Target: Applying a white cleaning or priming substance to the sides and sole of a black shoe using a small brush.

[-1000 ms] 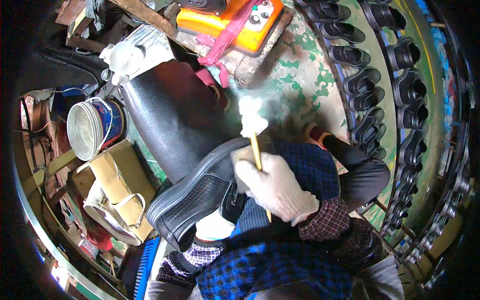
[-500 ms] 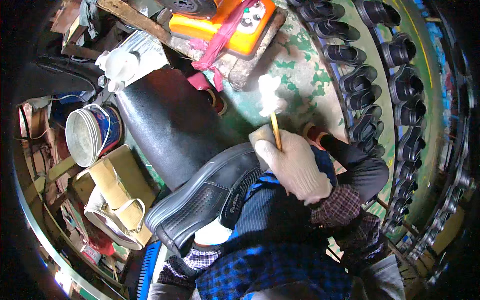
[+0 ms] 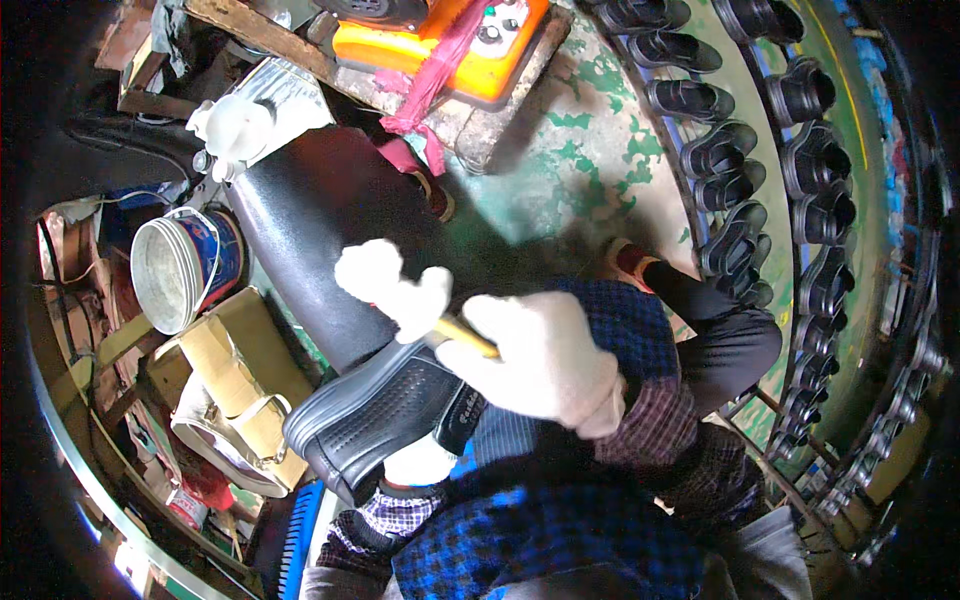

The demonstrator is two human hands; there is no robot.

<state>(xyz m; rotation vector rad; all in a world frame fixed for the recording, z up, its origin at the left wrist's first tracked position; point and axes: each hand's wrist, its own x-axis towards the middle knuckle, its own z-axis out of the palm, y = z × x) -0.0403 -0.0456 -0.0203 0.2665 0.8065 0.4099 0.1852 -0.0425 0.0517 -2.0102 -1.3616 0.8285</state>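
A black shoe (image 3: pixel 375 415) with a thick grey-black sole lies on its side over my lap, toe up and to the right. My left hand (image 3: pixel 420 463), in a white glove, supports it from the opening; its fingers are hidden inside or behind the shoe. My right hand (image 3: pixel 545 360), also white-gloved, grips a thin yellow stick (image 3: pixel 470 338) with a fluffy white wad (image 3: pixel 395 285) at its end. The wad is above the shoe's toe and the edge of a black padded surface (image 3: pixel 320 240); whether it touches either is unclear.
A white bucket (image 3: pixel 165 275) and cardboard box (image 3: pixel 235 380) stand at left. A white bottle (image 3: pixel 240 130) sits beyond the padded surface. An orange machine (image 3: pixel 440 50) with a pink cloth is at the top. Rows of black shoes (image 3: pixel 725 150) line the right side.
My right hand has moved left and down, swinging the wad from upright over the floor to the left above the shoe. The pale block seen in that hand no longer shows clearly.
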